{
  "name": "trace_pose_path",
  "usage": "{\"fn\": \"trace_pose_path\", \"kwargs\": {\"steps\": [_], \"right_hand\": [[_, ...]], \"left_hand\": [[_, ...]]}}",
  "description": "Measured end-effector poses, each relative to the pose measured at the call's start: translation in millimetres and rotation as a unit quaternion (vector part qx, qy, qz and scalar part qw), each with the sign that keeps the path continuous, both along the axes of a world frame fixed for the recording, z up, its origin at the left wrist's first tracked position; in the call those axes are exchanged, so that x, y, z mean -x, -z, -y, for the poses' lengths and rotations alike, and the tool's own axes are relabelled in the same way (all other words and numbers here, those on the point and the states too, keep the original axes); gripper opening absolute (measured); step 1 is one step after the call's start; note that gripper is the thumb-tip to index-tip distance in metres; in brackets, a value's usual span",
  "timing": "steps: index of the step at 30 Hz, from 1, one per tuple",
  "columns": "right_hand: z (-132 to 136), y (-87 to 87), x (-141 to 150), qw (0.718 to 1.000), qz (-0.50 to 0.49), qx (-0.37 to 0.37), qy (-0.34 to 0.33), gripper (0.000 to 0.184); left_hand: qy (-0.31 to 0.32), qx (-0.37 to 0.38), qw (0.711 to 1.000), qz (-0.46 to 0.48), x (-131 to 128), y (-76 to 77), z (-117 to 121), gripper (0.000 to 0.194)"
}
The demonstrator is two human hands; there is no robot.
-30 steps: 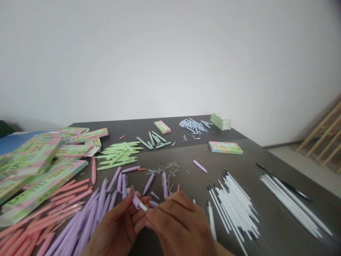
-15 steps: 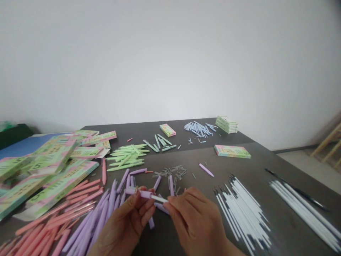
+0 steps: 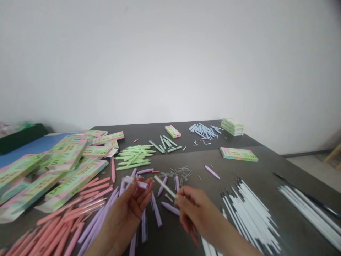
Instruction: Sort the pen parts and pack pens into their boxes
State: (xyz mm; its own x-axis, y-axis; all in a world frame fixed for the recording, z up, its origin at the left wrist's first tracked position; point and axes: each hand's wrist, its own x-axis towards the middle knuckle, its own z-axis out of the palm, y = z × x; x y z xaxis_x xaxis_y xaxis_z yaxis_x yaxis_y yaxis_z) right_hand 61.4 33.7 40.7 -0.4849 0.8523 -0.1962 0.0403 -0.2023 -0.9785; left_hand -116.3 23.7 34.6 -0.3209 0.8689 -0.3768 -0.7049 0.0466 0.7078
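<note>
My left hand (image 3: 125, 211) pinches a short purple pen barrel (image 3: 142, 185) between thumb and fingers, its other fingers half curled below. My right hand (image 3: 198, 208) grips a white pen refill (image 3: 165, 187) near one end. The refill slants up and left, its far end apart from the barrel. Under and between the hands lie loose purple pen parts (image 3: 156, 211), including a pointed piece (image 3: 170, 208). Small clear plastic pieces (image 3: 183, 173) are scattered just beyond. A pile of purple barrels (image 3: 97, 222) lies partly behind my left forearm.
Pink pen parts (image 3: 50, 231) and overlapping pen boxes (image 3: 69, 185) crowd the left. Green pens (image 3: 134, 155) and blue pen parts (image 3: 204, 130) lie farther back. White refills (image 3: 253, 213) fan out at right, near longer white sticks (image 3: 306, 209). Stacked boxes (image 3: 232, 127) stand at the back.
The white refill has come away from the purple barrel's end. My right hand has drawn slightly right with it. The whole view has shifted, moving the table's contents a little right.
</note>
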Motion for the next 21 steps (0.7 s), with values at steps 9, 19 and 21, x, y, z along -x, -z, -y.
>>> {"fn": "trace_pose_path", "kwargs": {"steps": [9,19,21], "right_hand": [[14.0,21.0,38.6,0.849,-0.383,0.354,0.089,0.012],[12.5,20.2,33.2,0.855,-0.36,0.361,0.1,0.018],[12.4,20.4,30.5,0.867,-0.343,0.343,0.113,0.015]], "left_hand": [[0.081,-0.044,0.982,-0.163,-35.0,4.8,27.7,0.009],[0.092,-0.083,0.946,-0.3,-32.4,-10.9,24.8,0.013],[0.074,-0.081,0.956,-0.273,-26.3,-11.7,20.3,0.01]]}}
